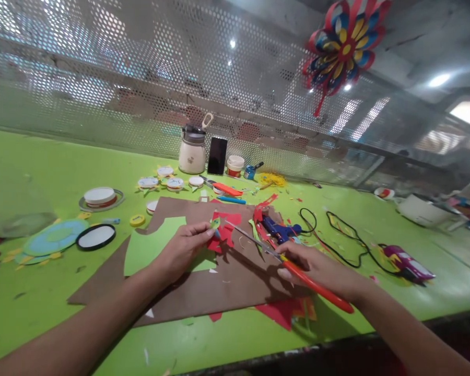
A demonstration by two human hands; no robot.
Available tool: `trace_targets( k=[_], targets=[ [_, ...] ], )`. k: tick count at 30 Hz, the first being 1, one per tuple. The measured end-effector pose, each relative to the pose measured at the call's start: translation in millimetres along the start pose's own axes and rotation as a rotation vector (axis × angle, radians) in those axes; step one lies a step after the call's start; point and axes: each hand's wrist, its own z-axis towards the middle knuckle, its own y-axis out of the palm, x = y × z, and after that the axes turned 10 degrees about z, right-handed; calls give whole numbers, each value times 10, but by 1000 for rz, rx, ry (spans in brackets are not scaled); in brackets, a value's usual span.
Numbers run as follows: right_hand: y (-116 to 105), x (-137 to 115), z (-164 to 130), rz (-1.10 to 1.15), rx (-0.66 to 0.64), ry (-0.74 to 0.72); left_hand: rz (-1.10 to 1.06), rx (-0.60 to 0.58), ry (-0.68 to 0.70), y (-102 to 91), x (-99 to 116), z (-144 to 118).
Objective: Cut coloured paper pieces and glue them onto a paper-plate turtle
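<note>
My left hand (184,245) pinches a small green and yellow paper piece (215,224) between thumb and fingers, held above a brown sheet (227,282). My right hand (317,266) grips red-handled scissors (317,284); their metal blades (250,240) point left toward the paper piece and stop just short of it. Red paper scraps (229,227) lie under the piece. A light green sheet (149,245) sits on the brown one beneath my left wrist.
A blue glue gun (280,230) with a black cord (344,240) lies right of the scraps. At the back stand a cream jug (192,149), a phone (217,155) and a small cup (235,166). Round lids (100,197) and paper discs (55,236) are at left. A paper flower (344,44) hangs on the mesh wall.
</note>
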Motion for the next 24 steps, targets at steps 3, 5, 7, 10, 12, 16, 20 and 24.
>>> trace_targets(
  k=[3, 5, 7, 10, 12, 16, 20, 24],
  targets=[
    [-12, 12, 3, 21, -33, -6, -28, 19, -8, -10, -18, 4],
    [-22, 23, 2, 13, -25, -5, -38, 32, -22, -18, -31, 6],
    [-29, 31, 2, -2, -11, -13, -53, 26, -34, -26, -45, 7],
    [-35, 33, 4, -31, -9, -32, -80, 18, -40, -31, -54, 10],
    [-40, 28, 7, -58, -4, -38, -90, 30, -40, -28, -51, 11],
    [-47, 20, 10, -137, 15, -41, -79, 36, -31, -20, -35, 12],
    [-32, 34, 7, -151, 23, -33, -50, 53, -18, -14, -25, 13],
    [-5, 54, 13, -95, 6, -32, -49, 42, -31, -7, -18, 12]
  ],
)
